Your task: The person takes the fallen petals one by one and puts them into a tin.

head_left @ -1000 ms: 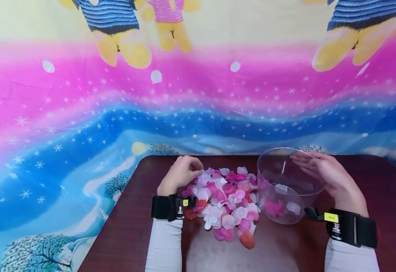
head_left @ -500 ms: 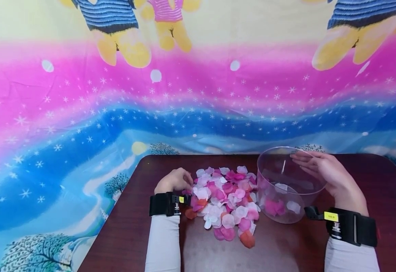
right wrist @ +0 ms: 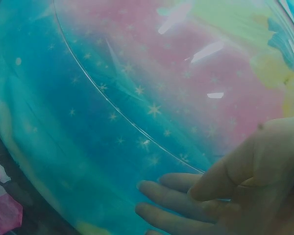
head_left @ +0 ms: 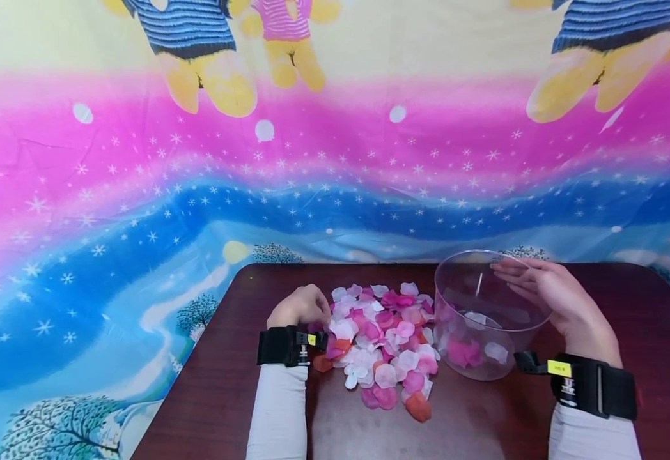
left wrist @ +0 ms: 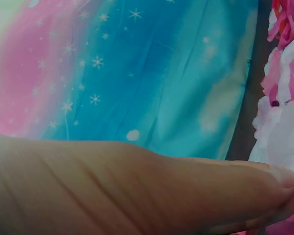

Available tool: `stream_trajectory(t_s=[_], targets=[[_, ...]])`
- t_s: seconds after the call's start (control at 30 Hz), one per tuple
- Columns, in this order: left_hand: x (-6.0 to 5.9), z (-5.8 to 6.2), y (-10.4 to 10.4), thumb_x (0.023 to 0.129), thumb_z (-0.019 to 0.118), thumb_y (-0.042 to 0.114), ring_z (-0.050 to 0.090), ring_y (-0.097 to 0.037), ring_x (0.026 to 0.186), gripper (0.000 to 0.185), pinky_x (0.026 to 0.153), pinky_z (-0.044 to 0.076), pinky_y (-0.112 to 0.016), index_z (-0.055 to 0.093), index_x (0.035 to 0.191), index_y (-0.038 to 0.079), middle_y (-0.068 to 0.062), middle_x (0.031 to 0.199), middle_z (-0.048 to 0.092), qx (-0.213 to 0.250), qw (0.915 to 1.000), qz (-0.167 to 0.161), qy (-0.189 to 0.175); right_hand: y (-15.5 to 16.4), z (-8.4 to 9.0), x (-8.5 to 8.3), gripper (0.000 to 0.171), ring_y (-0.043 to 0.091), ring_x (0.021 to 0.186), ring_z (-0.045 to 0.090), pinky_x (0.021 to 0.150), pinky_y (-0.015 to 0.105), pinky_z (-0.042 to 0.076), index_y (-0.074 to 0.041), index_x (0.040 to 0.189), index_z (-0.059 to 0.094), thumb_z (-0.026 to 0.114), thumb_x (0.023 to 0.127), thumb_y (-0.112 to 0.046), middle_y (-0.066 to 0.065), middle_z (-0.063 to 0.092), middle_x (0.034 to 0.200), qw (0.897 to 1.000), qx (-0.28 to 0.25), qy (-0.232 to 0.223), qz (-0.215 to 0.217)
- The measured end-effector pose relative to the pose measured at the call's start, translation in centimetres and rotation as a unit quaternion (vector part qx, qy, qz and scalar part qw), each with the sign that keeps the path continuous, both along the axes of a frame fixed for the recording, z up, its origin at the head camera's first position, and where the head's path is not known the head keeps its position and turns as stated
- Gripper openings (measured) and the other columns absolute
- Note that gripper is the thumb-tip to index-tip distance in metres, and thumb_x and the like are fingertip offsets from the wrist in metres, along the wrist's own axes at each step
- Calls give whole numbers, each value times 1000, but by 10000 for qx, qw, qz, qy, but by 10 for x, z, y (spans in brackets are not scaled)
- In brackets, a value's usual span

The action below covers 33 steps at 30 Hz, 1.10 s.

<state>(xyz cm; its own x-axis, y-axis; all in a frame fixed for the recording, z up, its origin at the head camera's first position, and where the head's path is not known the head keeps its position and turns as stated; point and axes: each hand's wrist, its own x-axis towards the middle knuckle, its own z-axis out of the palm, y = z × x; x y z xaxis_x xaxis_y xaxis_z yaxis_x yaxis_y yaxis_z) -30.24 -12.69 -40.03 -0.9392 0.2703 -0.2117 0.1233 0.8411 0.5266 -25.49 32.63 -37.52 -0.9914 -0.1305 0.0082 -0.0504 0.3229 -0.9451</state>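
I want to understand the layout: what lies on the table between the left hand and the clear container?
In the head view, the pile of petals fills that stretch, from the left hand to the clear container.

Petals and tub on the table

A heap of pink and white fabric petals (head_left: 381,342) lies left of the clear round plastic tub (head_left: 484,313), both on the dark brown wooden table (head_left: 225,383).

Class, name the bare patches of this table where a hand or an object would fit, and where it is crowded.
Bare table shows left of the left hand, near the front edge between the sleeves, and right of the right hand. The middle is crowded: petal pile against clear tub.
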Motion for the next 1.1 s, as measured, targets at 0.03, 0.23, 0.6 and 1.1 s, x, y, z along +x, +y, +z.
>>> stream_trajectory(t_s=[0.03, 0.23, 0.6, 1.1], targets=[[0, 1, 0, 84, 78, 4, 57, -17, 66, 4, 61, 48, -31, 79, 83, 8, 0, 76, 70, 8, 10000, -41, 70, 0, 0, 0, 51, -6, 117, 60, 98, 20, 49, -1, 158, 34, 24, 109, -8, -5, 61, 140, 10000, -3, 3, 7], [4, 13, -5, 85, 80, 7, 57, -14, 72, 2, 66, 48, -31, 80, 84, 8, 3, 77, 71, 257, 9979, -156, 573, -1, 1, 0, 52, -6, 117, 60, 98, 20, 48, 0, 158, 33, 23, 108, -7, 0, 60, 143, 10000, 33, 43, 7], [16, 44, 7, 91, 77, 11, 68, -11, 80, 4, 81, 55, -36, 81, 91, 11, 3, 84, 75, 1101, 9805, -260, 1608, 1, 0, 0, 52, -6, 118, 60, 99, 22, 48, -1, 158, 34, 23, 107, -6, -2, 60, 143, 10000, 20, -15, -11], [50, 62, 113, 93, 77, 15, 54, -9, 58, 10, 51, 40, -22, 81, 102, 12, 1, 84, 73, 2974, 8953, 592, 3264, 0, 1, 0, 52, -2, 121, 59, 101, 24, 49, -2, 158, 36, 23, 108, -9, 11, 54, 150, 9996, 264, 46, -94]])
